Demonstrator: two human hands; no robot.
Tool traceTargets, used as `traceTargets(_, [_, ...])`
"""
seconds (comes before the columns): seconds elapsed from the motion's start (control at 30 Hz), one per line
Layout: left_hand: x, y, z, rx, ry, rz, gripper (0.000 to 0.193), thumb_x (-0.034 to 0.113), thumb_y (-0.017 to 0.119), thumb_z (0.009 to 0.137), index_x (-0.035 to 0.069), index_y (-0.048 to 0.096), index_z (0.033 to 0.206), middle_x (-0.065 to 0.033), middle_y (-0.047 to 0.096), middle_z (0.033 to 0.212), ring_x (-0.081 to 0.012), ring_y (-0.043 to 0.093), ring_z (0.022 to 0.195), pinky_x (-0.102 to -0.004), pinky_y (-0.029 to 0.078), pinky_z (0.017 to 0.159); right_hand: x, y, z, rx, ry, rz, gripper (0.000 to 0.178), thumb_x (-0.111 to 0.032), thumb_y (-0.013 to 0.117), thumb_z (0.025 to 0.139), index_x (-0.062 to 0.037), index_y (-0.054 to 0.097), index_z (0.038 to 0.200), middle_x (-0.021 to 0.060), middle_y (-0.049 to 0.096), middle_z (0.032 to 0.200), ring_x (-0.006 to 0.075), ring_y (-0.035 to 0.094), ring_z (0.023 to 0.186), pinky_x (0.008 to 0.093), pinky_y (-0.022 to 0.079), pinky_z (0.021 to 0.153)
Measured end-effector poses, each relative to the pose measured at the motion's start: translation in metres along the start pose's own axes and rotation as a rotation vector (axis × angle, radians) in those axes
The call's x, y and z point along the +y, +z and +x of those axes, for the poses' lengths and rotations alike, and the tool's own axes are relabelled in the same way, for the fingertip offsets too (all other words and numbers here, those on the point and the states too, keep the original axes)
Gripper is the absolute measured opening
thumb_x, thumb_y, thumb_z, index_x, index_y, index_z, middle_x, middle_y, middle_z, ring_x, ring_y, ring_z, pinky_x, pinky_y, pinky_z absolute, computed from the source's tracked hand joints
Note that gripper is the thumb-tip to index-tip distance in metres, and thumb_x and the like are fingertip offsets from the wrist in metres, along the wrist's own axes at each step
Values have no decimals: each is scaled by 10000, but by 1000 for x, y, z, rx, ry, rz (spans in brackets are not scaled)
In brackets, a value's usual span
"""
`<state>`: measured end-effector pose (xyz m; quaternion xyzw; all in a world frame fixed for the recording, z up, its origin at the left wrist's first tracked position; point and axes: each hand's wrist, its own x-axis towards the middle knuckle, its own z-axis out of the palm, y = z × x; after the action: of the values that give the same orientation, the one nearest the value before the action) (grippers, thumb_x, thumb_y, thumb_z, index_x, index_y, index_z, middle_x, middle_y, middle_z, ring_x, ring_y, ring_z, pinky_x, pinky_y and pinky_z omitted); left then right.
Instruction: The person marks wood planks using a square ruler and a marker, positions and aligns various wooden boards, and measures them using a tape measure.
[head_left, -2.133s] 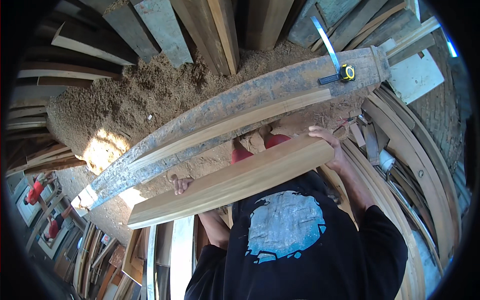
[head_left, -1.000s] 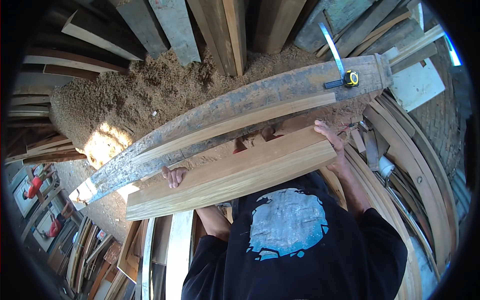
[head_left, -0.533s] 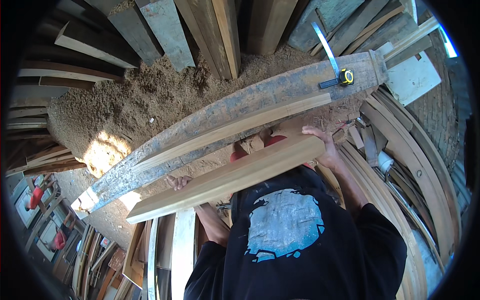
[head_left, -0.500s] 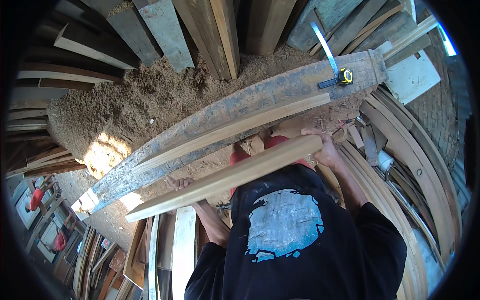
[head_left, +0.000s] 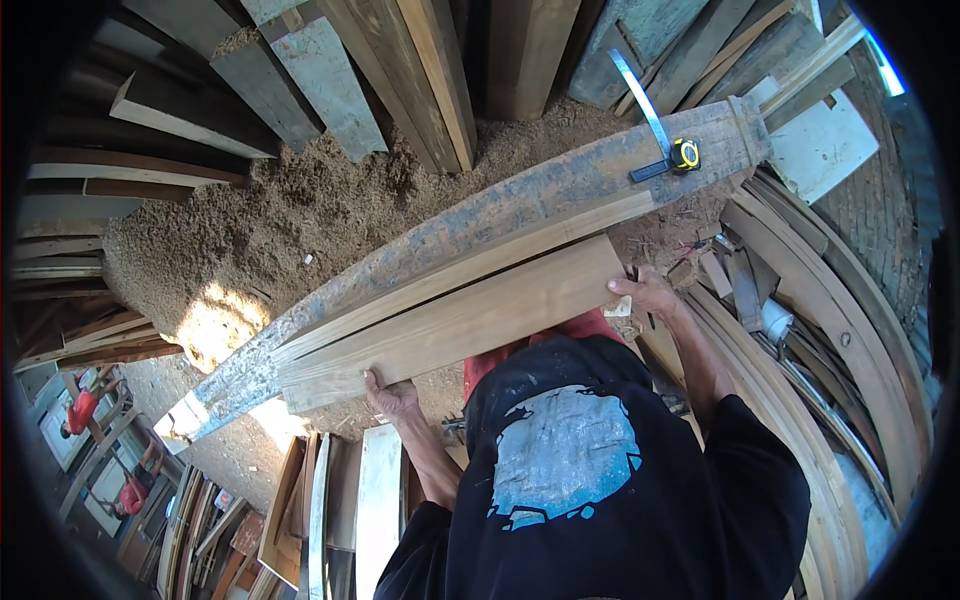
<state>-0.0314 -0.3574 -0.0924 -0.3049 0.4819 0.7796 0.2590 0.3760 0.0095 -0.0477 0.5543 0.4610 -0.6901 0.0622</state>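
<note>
A long pale wooden board (head_left: 470, 315) lies with its broad face up, close along the near side of a narrower wooden plank (head_left: 470, 255). My left hand (head_left: 393, 395) grips the board's near edge towards its left end, thumb on top and fingers hidden beneath. At the right end, my right hand (head_left: 648, 292) clasps the board with the thumb over its face. The plank rests on a long, worn, grey-brown beam (head_left: 520, 195); a thin dark gap parts it from the board. Whether the board's underside touches the beam is hidden.
A yellow-black tape measure (head_left: 685, 154) and a try square (head_left: 650, 115) lie on the beam's right part. Sawdust (head_left: 290, 220) is heaped beyond it. Stacked boards (head_left: 820, 290) stand at right, more timber (head_left: 380, 500) at lower left. Two people (head_left: 80, 410) are far left.
The board has turned from its narrow edge towards me to broad face up, and moved away from me against the plank. Both my hands moved with it, still gripping.
</note>
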Motion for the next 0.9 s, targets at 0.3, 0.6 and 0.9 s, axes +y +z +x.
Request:
traceTargets(0.3, [-14,27,-3,118,-63,25,608,267,822,805,93,575,1332,-111,640,1323,-317,601,1247,-550,510,1060,18,-11,30,132,-85,-79,453,-375,751,874,20,745,1094,53,689,872,150,591,754,364,466,675])
traceTargets(0.6, [-13,33,1,156,-46,108,577,242,833,795,90,584,1293,-107,641,1281,-311,629,1176,-523,549,993,9,-6,39,211,-20,-34,468,-422,742,873,29,730,998,72,670,865,155,577,762,347,463,665])
traceTargets(0.9, [-21,22,16,119,15,114,394,252,768,866,114,615,1201,-50,625,1131,-258,604,1106,-477,548,875,-11,3,33,299,26,-4,443,-379,689,899,-33,699,1176,49,675,953,170,611,870,334,472,726])
